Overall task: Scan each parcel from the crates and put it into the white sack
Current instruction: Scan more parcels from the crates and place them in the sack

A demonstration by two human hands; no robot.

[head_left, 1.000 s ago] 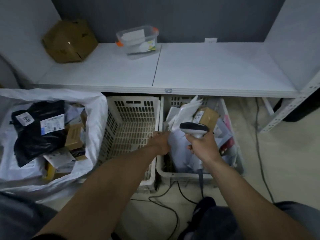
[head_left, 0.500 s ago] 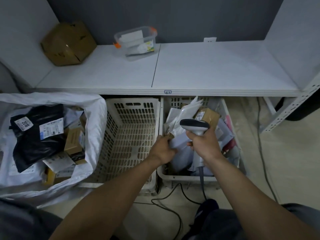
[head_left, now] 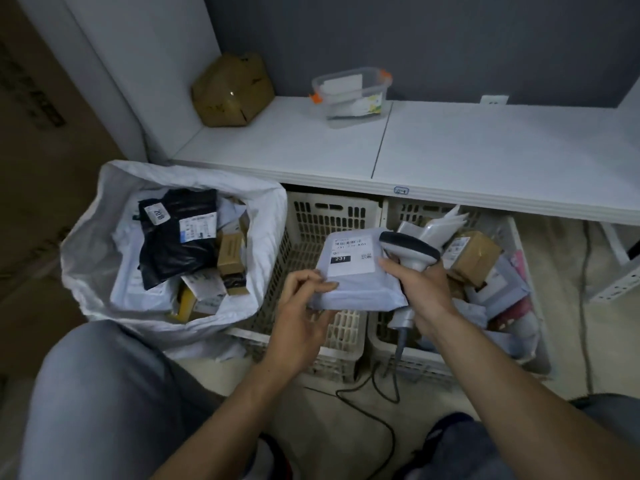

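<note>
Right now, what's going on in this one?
A person is sorting parcels. The left hand pinches a pale grey plastic mailer with a white label, held over the white slatted crates. The right hand grips a grey handheld scanner, its head beside the label. The white sack on the left already holds several parcels; more wait in the right crate.

The parcel (head_left: 356, 278) pinched by the left hand (head_left: 301, 317) and the scanner (head_left: 408, 252) gripped in the right hand (head_left: 420, 289) fill the gap between them. Left of the hands, the sack (head_left: 266, 216) gapes upward, with parcels heaped inside. Under the hands a crate (head_left: 332, 211) shows bare floor. Beyond the hands, the edge of the bench (head_left: 485, 143) overhangs both crates. To the right, the other crate (head_left: 408, 211) is piled full. The cable (head_left: 398, 341) hangs below the right hand.
</note>
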